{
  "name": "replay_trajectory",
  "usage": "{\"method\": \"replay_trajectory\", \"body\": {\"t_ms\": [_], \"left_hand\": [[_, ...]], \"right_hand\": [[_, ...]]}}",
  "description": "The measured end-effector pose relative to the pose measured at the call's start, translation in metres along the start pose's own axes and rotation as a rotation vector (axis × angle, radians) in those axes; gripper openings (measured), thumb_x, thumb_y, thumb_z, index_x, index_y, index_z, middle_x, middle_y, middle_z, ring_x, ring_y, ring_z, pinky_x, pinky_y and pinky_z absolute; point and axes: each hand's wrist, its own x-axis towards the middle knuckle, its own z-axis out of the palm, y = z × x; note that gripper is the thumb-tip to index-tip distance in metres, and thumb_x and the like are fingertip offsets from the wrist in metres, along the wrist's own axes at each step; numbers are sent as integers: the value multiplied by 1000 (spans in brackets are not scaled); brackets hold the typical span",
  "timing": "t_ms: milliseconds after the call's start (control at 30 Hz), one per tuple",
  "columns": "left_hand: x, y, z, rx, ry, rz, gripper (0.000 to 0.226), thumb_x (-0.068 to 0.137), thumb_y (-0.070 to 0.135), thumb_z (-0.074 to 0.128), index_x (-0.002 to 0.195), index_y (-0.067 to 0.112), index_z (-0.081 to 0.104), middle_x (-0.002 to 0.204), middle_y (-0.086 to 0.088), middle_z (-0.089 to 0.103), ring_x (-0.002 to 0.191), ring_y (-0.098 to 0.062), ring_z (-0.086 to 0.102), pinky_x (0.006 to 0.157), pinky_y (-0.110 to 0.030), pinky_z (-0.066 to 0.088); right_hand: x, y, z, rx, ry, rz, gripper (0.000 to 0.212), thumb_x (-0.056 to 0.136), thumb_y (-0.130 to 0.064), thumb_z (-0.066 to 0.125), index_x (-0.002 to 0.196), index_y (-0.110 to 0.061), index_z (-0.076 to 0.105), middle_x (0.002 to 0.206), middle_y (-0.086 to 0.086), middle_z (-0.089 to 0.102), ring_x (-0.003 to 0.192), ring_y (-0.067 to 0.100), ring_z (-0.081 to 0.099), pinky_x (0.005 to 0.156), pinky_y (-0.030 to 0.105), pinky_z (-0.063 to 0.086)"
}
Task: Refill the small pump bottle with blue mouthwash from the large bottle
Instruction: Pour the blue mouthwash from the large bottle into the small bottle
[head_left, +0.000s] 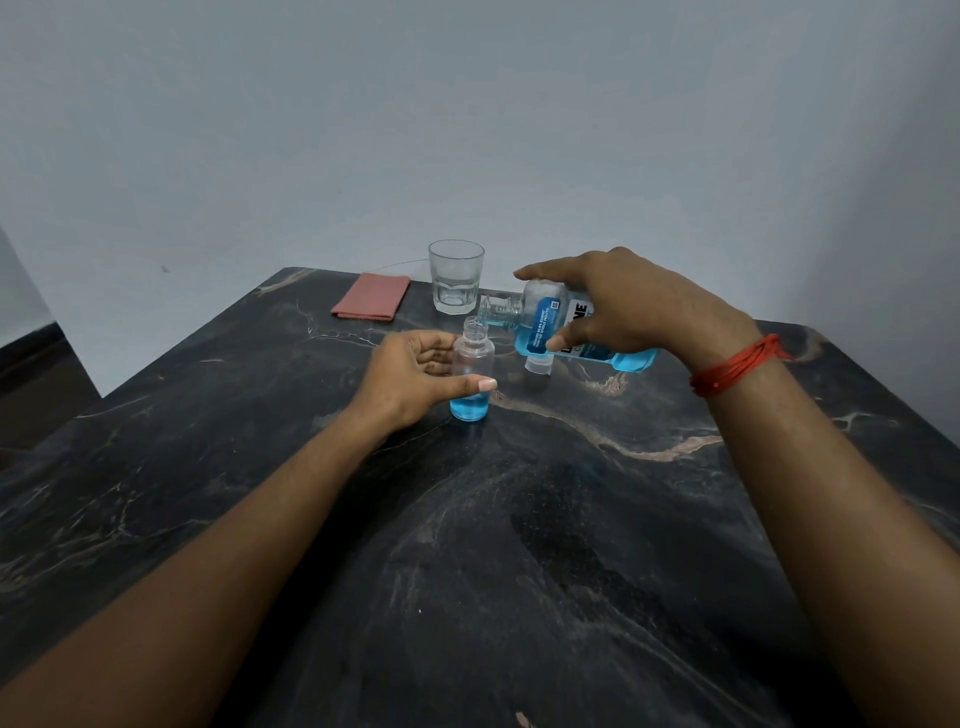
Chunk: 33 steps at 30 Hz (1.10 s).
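Note:
The small clear bottle (471, 371) stands upright on the dark marble table (467, 545), its neck open and a shallow layer of blue liquid at the bottom. My left hand (415, 371) grips it around the middle. My right hand (618, 304) holds the large mouthwash bottle (550, 319) tipped on its side, open mouth pointing left just above the small bottle's neck. Blue mouthwash lies along the large bottle's lower side. A white cap or pump head (536, 365) sits on the table under the large bottle.
An empty drinking glass (456, 275) stands at the table's far edge, close behind both bottles. A folded pink cloth (371, 296) lies to its left. A grey wall rises behind the table. A red thread band circles my right wrist.

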Motion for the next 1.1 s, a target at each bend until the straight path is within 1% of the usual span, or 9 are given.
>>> {"method": "replay_trajectory", "body": {"t_ms": [200, 433, 667, 933, 1100], "left_hand": [[-1, 0, 0, 4, 2, -8, 46, 53, 33, 92, 94, 30, 71, 94, 19, 78, 86, -2, 75, 69, -12, 56], [-1, 0, 0, 6, 2, -8, 47, 53, 33, 92, 95, 29, 71, 95, 17, 78, 87, -4, 75, 70, -14, 57], [-1, 1, 0, 5, 0, -17, 48, 52, 35, 92, 94, 30, 70, 94, 20, 77, 87, -2, 75, 69, -12, 56], [0, 0, -1, 8, -9, -37, 44, 57, 28, 92, 95, 28, 71, 94, 18, 78, 86, -3, 75, 69, -13, 56], [1, 0, -1, 4, -21, -48, 48, 54, 30, 91, 97, 27, 71, 92, 17, 78, 88, -3, 75, 69, -13, 56]], "right_hand": [[0, -1, 0, 1, -2, 1, 80, 81, -34, 80, 150, -38, 40, 140, -4, 60, 123, 21, 59, 103, 43, 47], [0, -1, 1, -4, -1, -4, 81, 81, -35, 79, 150, -38, 39, 140, -4, 60, 122, 21, 59, 101, 42, 47], [1, 0, 1, -5, 3, -2, 81, 80, -36, 80, 150, -39, 38, 140, -4, 60, 122, 21, 59, 101, 43, 47], [2, 0, 2, -16, 0, -2, 82, 81, -36, 79, 151, -38, 37, 142, -3, 58, 125, 22, 58, 103, 43, 46], [2, 0, 1, -21, 2, -1, 82, 81, -36, 79, 151, -38, 37, 142, -3, 58, 125, 22, 58, 103, 43, 45]]}}
